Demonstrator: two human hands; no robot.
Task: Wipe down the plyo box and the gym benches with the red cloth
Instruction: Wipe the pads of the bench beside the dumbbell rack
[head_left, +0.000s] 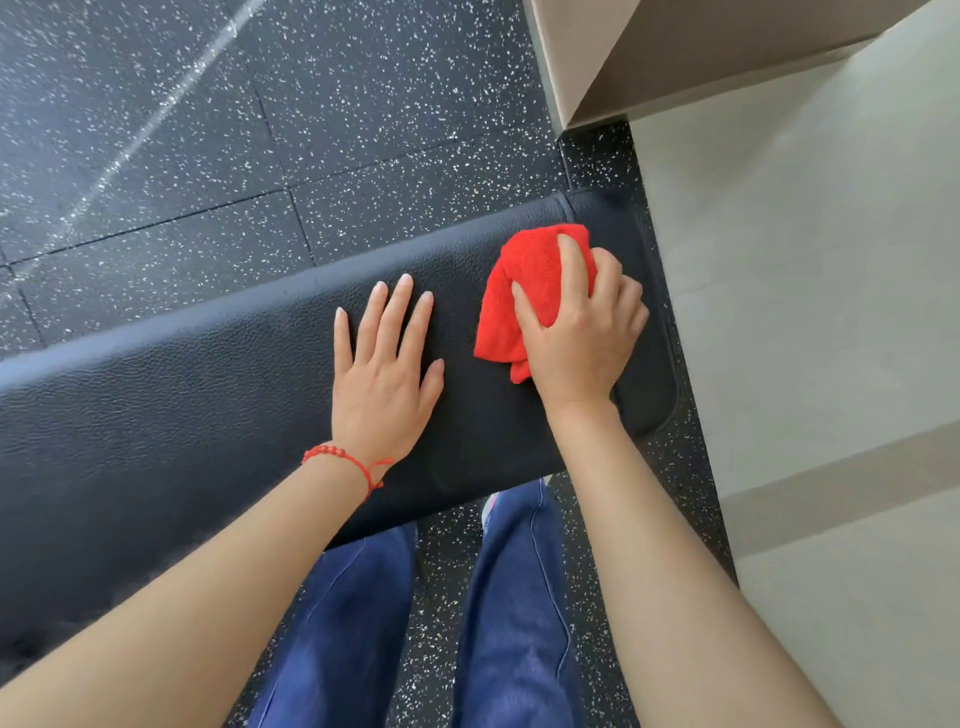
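Observation:
A black padded gym bench runs from the lower left to the right, ending near the wall. My right hand presses a bunched red cloth onto the bench's right end, fingers curled over it. My left hand lies flat on the pad just left of the cloth, fingers spread, holding nothing; a red bead bracelet sits on its wrist. No plyo box is in view.
Black speckled rubber floor tiles lie beyond and under the bench. A pale wall stands close on the right, with a beige corner at the top. My legs in blue jeans stand against the bench's near side.

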